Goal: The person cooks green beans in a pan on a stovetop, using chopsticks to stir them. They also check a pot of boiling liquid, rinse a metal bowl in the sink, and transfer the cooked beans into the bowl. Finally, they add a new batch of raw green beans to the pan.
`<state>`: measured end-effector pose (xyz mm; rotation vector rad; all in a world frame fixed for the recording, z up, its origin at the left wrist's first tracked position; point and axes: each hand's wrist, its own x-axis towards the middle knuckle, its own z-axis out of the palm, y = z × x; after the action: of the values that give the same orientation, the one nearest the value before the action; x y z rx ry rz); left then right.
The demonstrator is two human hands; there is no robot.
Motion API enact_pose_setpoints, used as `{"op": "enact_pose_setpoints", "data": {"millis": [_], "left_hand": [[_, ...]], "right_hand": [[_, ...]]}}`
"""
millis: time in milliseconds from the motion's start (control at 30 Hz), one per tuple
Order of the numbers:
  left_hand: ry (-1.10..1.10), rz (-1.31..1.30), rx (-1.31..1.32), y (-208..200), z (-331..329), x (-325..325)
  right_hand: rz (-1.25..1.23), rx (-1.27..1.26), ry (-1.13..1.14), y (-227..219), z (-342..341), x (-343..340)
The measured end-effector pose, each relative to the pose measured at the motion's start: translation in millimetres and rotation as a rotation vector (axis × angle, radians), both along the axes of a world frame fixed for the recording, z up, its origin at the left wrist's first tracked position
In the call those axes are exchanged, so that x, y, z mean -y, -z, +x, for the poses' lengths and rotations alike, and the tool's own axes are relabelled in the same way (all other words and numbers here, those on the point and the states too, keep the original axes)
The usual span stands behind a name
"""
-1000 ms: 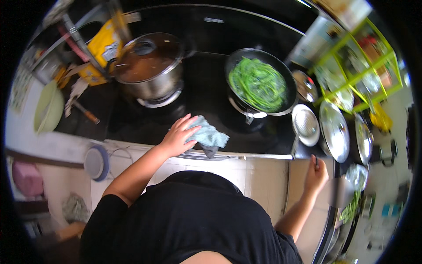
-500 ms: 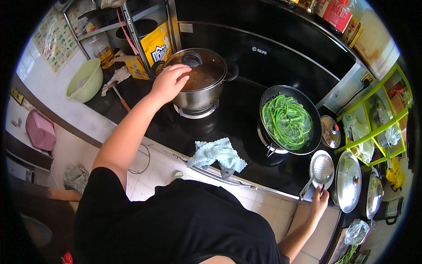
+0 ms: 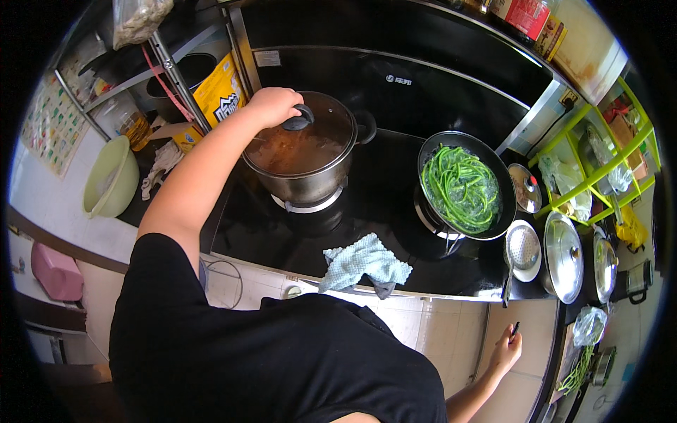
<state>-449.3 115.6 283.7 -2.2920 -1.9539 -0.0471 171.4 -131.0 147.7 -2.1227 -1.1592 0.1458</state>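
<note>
At the pot's glass lid (image 3: 302,144), my left hand (image 3: 276,107) has its fingers closed on the black lid knob (image 3: 300,118). Under the lid, the steel pot (image 3: 300,189) on the left burner holds brownish-red liquid. Low on the right, my right hand (image 3: 506,350) is closed on a slim black object (image 3: 515,330), of which only the tip shows. A black frying pan (image 3: 502,224) on the right burner holds green beans (image 3: 458,187) in bubbling liquid. Beside it, a slotted skimmer (image 3: 522,247) rests on a white dish (image 3: 530,273).
A blue cloth (image 3: 367,261) lies at the counter's front edge. Steel lids (image 3: 563,257) and a green rack (image 3: 599,185) stand right of the pan. A pale green basin (image 3: 113,180) and a yellow box (image 3: 220,92) are at the left.
My left hand has gone from hovering open beside the lid knob to gripping it. My right hand, still holding the black object, has moved down, away from the skimmer. The view has shifted.
</note>
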Motion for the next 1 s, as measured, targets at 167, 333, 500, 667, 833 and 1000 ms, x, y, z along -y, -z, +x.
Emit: {"op": "enact_pose_setpoints", "data": {"millis": [167, 333, 500, 667, 833, 1000], "left_hand": [[0.077, 0.117, 0.267, -13, -35, 2], [0.057, 0.166, 0.637, -29, -71, 12], [0.017, 0.279, 0.913, -23, -88, 28], [0.012, 0.338, 1.177, -14, -98, 42], [0.025, 0.323, 1.299, -12, -107, 53], [0.018, 0.339, 1.364, 3, -117, 50]], "right_hand": [[-0.033, 0.0, 0.055, -5, -42, 19], [-0.049, -0.003, 0.027, -8, -69, 18], [-0.042, 0.002, -0.04, -20, -95, 8], [-0.066, 0.028, -0.068, -25, -114, -1], [-0.084, 0.023, -0.08, -24, -120, -2], [-0.102, 0.007, -0.087, -26, -133, -2]]}}
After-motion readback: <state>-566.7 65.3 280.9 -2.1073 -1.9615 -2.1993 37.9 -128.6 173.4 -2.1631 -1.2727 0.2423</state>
